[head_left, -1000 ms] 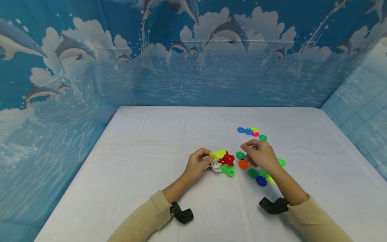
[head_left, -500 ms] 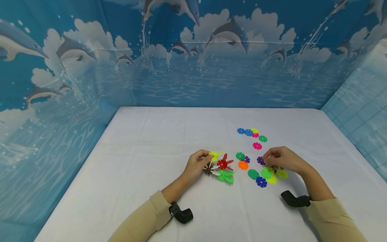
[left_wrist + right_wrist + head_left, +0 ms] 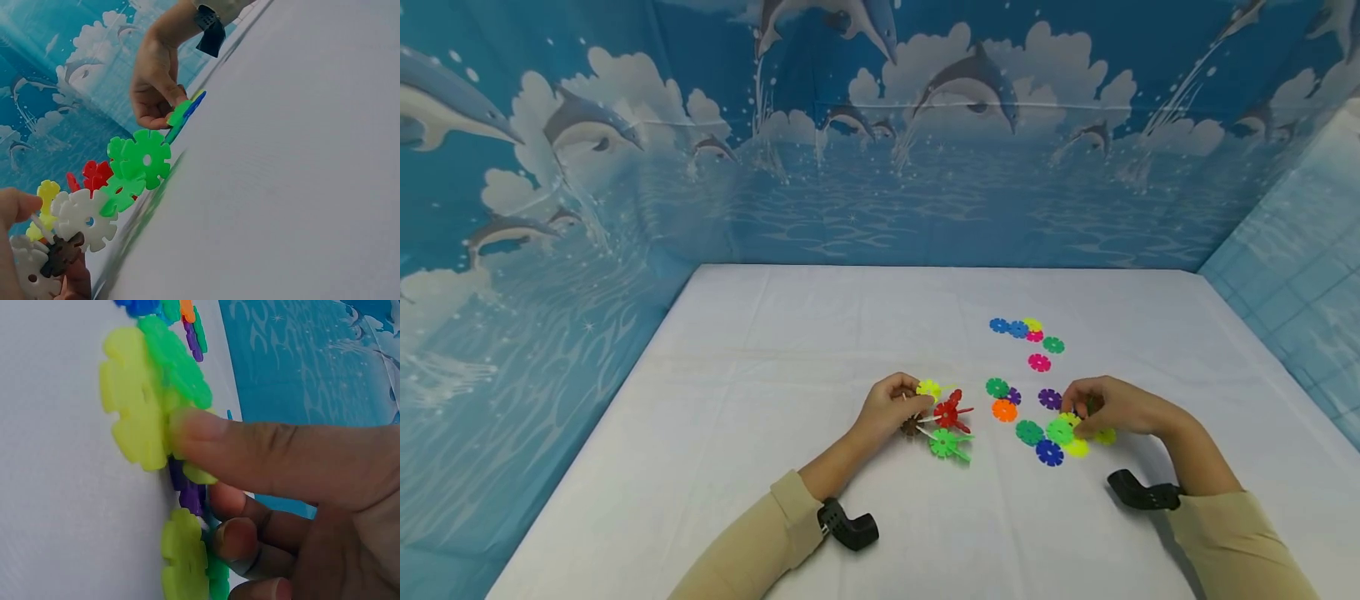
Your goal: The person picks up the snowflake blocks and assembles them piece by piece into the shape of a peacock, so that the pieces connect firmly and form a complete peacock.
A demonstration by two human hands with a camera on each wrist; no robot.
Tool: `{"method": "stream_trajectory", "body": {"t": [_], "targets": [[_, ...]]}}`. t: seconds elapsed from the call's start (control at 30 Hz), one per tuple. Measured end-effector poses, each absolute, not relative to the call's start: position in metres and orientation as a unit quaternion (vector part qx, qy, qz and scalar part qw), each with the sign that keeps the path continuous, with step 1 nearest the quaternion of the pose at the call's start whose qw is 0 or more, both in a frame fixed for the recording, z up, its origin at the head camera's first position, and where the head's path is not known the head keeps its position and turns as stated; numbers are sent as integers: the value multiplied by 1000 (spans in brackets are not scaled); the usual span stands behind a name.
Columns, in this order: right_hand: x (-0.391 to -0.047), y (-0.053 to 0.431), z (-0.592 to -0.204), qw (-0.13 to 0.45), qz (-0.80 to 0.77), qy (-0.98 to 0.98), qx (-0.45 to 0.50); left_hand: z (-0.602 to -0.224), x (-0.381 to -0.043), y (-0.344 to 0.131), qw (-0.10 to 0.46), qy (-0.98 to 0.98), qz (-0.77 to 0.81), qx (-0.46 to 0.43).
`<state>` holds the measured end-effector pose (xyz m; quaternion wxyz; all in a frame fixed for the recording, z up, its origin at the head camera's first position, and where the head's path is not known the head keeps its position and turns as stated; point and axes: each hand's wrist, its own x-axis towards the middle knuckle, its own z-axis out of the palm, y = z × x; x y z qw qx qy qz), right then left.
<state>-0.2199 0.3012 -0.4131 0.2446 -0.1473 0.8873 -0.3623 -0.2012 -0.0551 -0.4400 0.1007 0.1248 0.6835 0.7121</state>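
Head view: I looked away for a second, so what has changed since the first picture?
The right hand moved rightward to the yellow and green discs, uncovering the nearer pink disc; whether it grips one is unclear. The joined discs turned, showing more brown. The left hand still holds them; the orange disc stayed put.

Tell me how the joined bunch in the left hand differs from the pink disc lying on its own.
The joined bunch mixes yellow, red, green, white and brown; the pink disc is a single colour.
The joined bunch has several pieces set at different angles; the pink disc is one flat piece.
The joined bunch is held in the left hand; no hand touches the pink disc.
Both have notched, petal-like edges.
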Motion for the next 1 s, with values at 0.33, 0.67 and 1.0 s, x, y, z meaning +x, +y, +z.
{"method": "stream_trajectory", "body": {"t": [0.33,0.67,1.0], "targets": [[-224,290,-409,178,-397,895,-97,-463,-213,-53,89,659,739,113],[-228,254,-404,140,-451,870,-145,-463,-211,-57,120,660,721,173],[-227,206,-402,136,-496,837,-185,-461,-211,-58,142,670,706,180]]}}
